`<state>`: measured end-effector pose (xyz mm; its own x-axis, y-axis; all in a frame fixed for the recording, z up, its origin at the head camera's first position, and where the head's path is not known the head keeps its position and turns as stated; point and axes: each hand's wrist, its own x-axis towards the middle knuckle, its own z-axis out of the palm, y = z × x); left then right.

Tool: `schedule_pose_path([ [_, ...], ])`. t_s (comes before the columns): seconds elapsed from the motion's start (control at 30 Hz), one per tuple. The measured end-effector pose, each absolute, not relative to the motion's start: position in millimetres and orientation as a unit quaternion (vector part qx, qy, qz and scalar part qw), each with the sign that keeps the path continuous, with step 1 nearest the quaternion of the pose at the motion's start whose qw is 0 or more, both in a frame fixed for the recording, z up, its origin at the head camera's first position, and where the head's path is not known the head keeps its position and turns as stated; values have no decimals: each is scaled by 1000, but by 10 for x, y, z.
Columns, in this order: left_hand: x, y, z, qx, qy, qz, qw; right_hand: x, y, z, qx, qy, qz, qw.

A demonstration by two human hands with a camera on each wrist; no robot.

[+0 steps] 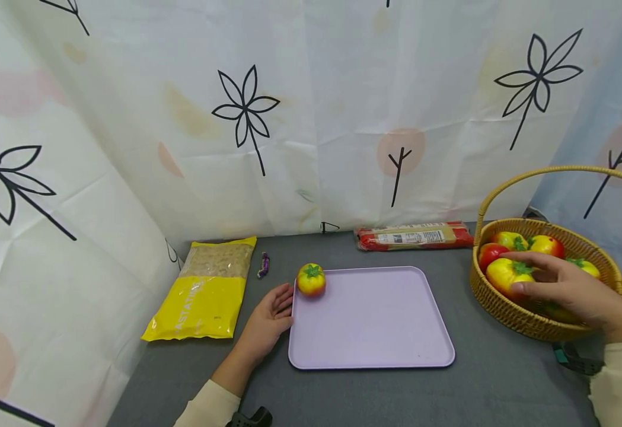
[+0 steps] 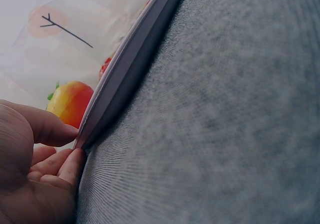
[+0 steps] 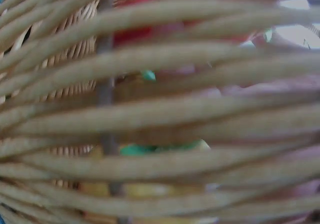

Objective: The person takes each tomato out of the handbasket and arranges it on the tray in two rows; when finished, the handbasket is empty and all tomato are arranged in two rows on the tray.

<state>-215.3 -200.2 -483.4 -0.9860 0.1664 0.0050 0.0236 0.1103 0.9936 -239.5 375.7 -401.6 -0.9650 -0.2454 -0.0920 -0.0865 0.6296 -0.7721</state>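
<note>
My left hand (image 1: 272, 314) is at the left side of a lilac tray (image 1: 369, 320), its relaxed fingertips touching the outer edge; in the left wrist view the thumb tip meets the rim. A yellow-and-red persimmon (image 1: 311, 280) with a green leafy top sits in the tray's far left corner. Over on the right, my right hand (image 1: 572, 284) reaches inside a wicker basket (image 1: 519, 317) and grips a yellow persimmon (image 1: 503, 277), fingers across its far side and thumb on the near side. In the right wrist view the weave (image 3: 165, 114) mostly hides this hand.
Several more red and yellow fruits, such as a persimmon (image 1: 548, 245), lie in the basket under its tall arched handle (image 1: 556, 170). A yellow bag (image 1: 204, 296) lies left, beside a small purple-wrapped candy (image 1: 264, 265). Behind the tray is a long red packet (image 1: 414, 236).
</note>
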Motion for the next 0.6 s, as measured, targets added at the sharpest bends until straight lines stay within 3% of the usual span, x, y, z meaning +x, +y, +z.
schedule_pose_path([
  [0.17,-2145,-2006,-4829,64,744,663,54,-2380,3701,-3977,-95,900,-421,69],
  [0.43,-2151,-2004,-4829,65,743,664,55,-2346,3507,-3891,-109,897,-429,-25],
  [0.6,-2144,-2004,-4817,61,745,663,55,-2326,3395,-3844,-122,883,-451,-46],
])
